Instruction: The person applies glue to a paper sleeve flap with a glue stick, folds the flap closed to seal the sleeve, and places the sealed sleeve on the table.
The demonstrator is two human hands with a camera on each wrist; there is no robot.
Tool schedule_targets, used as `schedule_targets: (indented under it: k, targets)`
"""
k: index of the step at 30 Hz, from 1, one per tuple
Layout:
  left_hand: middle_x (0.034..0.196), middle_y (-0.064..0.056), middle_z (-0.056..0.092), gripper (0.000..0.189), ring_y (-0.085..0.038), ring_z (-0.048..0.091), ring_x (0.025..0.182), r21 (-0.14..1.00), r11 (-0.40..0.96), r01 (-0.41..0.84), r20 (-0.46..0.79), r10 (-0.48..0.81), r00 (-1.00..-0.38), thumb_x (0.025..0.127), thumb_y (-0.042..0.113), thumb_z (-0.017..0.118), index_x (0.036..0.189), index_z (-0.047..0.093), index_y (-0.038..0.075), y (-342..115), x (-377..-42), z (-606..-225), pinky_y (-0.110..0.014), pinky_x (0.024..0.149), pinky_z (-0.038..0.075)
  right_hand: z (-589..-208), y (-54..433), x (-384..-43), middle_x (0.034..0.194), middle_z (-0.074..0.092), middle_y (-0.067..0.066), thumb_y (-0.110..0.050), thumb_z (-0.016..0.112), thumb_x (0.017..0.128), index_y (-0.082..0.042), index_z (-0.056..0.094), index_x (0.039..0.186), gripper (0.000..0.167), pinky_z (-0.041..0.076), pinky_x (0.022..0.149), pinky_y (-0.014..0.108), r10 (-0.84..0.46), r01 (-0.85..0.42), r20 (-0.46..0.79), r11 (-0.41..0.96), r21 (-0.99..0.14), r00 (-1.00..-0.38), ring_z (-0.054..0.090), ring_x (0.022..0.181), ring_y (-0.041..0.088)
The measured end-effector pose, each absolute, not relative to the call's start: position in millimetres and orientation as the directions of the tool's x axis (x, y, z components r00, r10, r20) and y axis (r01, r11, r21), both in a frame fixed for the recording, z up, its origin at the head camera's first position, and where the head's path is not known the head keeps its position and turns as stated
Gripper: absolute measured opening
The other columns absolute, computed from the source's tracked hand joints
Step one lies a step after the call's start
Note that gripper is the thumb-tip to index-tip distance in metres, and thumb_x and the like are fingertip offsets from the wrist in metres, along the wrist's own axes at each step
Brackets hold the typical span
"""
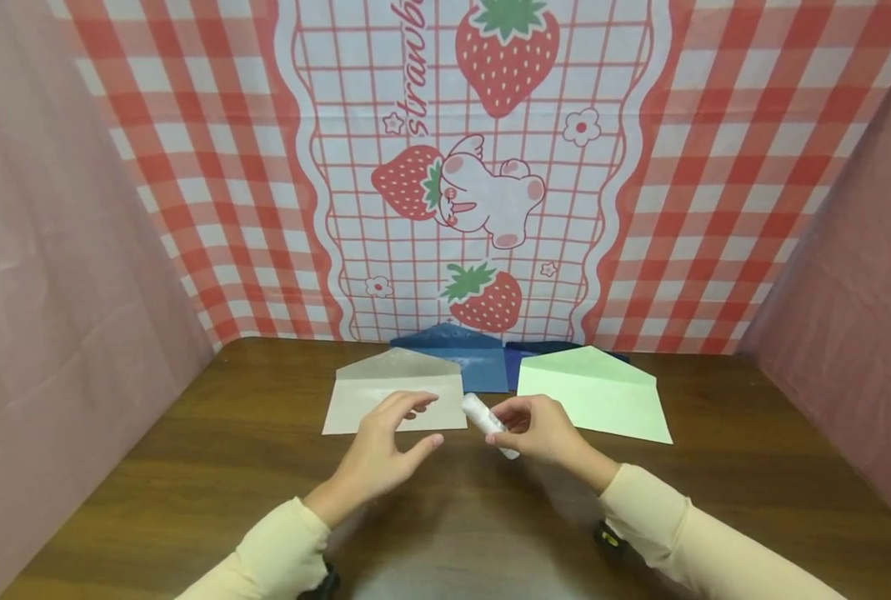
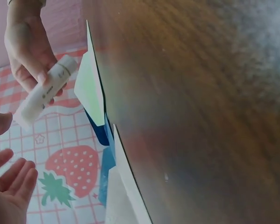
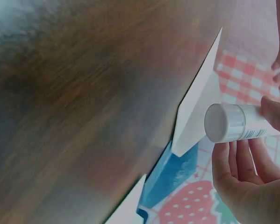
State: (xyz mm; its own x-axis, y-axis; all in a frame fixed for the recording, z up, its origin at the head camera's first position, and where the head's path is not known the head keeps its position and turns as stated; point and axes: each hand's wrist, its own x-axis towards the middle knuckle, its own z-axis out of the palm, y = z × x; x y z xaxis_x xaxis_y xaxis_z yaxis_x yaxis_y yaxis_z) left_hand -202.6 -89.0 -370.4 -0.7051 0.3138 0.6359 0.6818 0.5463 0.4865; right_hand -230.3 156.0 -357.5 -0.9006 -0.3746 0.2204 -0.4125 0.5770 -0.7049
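A white glue stick (image 1: 479, 412) slants in my right hand (image 1: 546, 429), held between thumb and fingers above the table. Its printed side shows in the left wrist view, and its rounded white end faces the right wrist camera. My left hand (image 1: 381, 450) holds nothing; its thumb and fingers are spread apart, a short way left of the glue stick. Beyond the left hand lies an off-white envelope (image 1: 362, 400) with its flap up. A pale green envelope (image 1: 603, 404), flap also raised, lies beyond the right hand.
Behind these two lies a blue envelope (image 1: 484, 371), partly covered, with a darker blue one (image 1: 514, 360) beside it. A strawberry-print cloth (image 1: 558, 192) rises at the back of the wooden table (image 1: 160, 450). Pink cloth (image 1: 62, 292) hangs at both sides.
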Motion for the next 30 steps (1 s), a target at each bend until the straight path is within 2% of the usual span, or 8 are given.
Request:
schedule_targets:
  k: [7,11,19,26,30]
  targets:
    - [0.111,-0.007,0.068,0.035,-0.018,0.064,0.099,0.393,0.473,0.788,0.691,0.414,-0.593,0.079,0.010,0.077,0.111,0.064,0.004,-84,-204,-360,-0.030,0.087,0.055,-348,158,-213,0.083,0.073,0.007,-0.016,0.080,0.076,-0.002,0.072,0.096,0.026,0.054,0.066,0.019,-0.463,-0.487,0.225,0.588,-0.645,-0.858,0.065,0.073,0.007]
    - [0.112,-0.009,0.066,0.033,-0.019,0.064,0.104,0.368,0.423,0.828,0.675,0.491,-0.551,0.077,0.003,0.076,0.107,0.062,0.002,-79,-204,-355,-0.026,0.090,0.054,-344,158,-205,0.084,0.072,0.004,-0.018,0.079,0.078,-0.004,0.072,0.096,0.025,0.054,0.067,0.019,-0.514,-0.529,0.225,0.581,-0.619,-0.828,0.063,0.073,0.002]
    - [0.111,-0.005,0.066,0.037,-0.016,0.062,0.108,0.349,0.326,0.879,0.643,0.599,-0.477,0.074,0.003,0.078,0.107,0.062,0.005,-79,-203,-353,-0.025,0.097,0.051,-343,156,-196,0.084,0.072,0.004,-0.019,0.079,0.078,-0.004,0.072,0.096,0.024,0.054,0.065,0.016,-0.562,-0.549,0.202,0.560,-0.620,-0.802,0.062,0.071,-0.002]
    - [0.103,-0.004,0.069,0.030,-0.014,0.065,0.099,0.299,0.269,0.916,0.648,0.647,-0.402,0.076,0.002,0.076,0.103,0.065,0.006,-82,-205,-357,-0.021,0.092,0.052,-342,154,-193,0.085,0.073,0.005,-0.015,0.078,0.078,-0.003,0.072,0.096,0.022,0.054,0.066,0.015,-0.594,-0.576,0.201,0.549,-0.605,-0.779,0.063,0.074,-0.001]
    - [0.100,-0.005,0.071,0.028,-0.014,0.066,0.094,0.292,0.251,0.923,0.664,0.641,-0.385,0.075,0.003,0.077,0.101,0.067,0.004,-83,-204,-359,-0.020,0.087,0.053,-341,154,-190,0.084,0.073,0.003,-0.014,0.079,0.077,-0.004,0.072,0.095,0.021,0.054,0.065,0.017,-0.602,-0.606,0.222,0.565,-0.559,-0.767,0.062,0.074,-0.001]
